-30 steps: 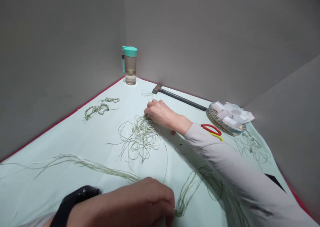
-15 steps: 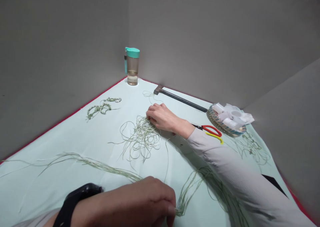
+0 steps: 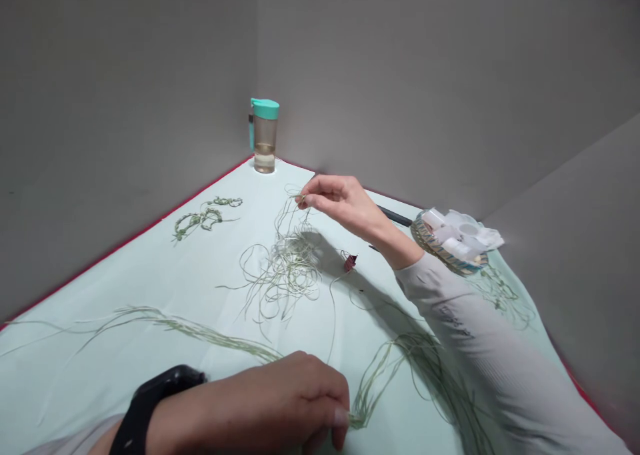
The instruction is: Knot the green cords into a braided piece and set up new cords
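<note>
My left hand (image 3: 300,398), with a black band on its wrist, is closed on a bundle of thin green grass strands (image 3: 367,401) near the front of the table. The strands trail out on both sides of it. Farther off, my right hand (image 3: 340,201) pinches a few pale strands between thumb and fingertips. These rise out of a loose tangle of grass strands (image 3: 293,268) lying in the middle of the table. A small dark red piece (image 3: 351,262) lies right of the tangle.
A bottle with a turquoise lid (image 3: 265,138) stands at the far corner. Braided grass pieces (image 3: 197,221) lie at left. A basket of white rolls (image 3: 453,241) sits at right, beside a dark hammer handle (image 3: 395,215). More strands (image 3: 503,291) lie below the basket. Grey walls enclose the back.
My right hand has lifted up and away from the tangle, drawing several strands with it. It now covers the hammer's head, and my forearm hides the scissors. My left hand stays put.
</note>
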### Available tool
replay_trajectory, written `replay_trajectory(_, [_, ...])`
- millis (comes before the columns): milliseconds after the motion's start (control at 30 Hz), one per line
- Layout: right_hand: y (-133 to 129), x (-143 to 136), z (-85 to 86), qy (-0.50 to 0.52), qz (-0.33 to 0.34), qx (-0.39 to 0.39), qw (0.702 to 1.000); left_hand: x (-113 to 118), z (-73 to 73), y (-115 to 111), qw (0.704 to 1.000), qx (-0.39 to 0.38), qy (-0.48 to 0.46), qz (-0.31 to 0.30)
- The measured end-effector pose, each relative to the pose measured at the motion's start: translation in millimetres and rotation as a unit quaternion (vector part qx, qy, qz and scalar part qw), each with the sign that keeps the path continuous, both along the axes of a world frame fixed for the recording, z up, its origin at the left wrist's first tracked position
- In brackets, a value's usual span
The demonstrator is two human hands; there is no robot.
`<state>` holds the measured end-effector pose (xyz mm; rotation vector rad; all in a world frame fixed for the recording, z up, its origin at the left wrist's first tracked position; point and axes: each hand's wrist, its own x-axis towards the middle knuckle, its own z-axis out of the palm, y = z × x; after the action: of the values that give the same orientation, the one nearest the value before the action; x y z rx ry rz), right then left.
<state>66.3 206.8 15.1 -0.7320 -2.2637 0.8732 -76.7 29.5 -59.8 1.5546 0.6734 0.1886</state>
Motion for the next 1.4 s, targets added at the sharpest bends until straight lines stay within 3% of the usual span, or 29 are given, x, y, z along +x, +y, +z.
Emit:
replay_trajectory(233, [-7.6,-2.4,12.4,0.122,0.037,-0.115,0.985,-1.3,5.5,1.0,0.999,-0.036,0.021,-0.003])
replay_trajectory(667, [-28.9,2.5,28.8,0.036,0.054,-0.168,0.984,-1.2,14.0,-0.1,0.999,-0.039,0.032,0.001])
replay_trajectory(867, [-26.4,8.3,33.4,-0.033,0.057,-0.097,0.993,0.2,13.6,0.5,0.998,-0.046,0.032,0.006])
replay_trajectory(1000, [-32.6,7.4,41.2,-0.095,0.024,0.012,0.995,0.9,8.8,0.6,0.998,-0.044,0.033,0.006])
replay_trajectory(1167, [-43.1,4.4,47.5,-0.146,-0.028,0.162,0.976,3.4,7.6,1.0,0.998,-0.042,0.038,0.006])
replay_trajectory(1400, [-37.6,6.8,64.8,-0.148,-0.071,0.235,0.958,4.0,4.6,0.5,0.998,-0.043,0.035,0.008])
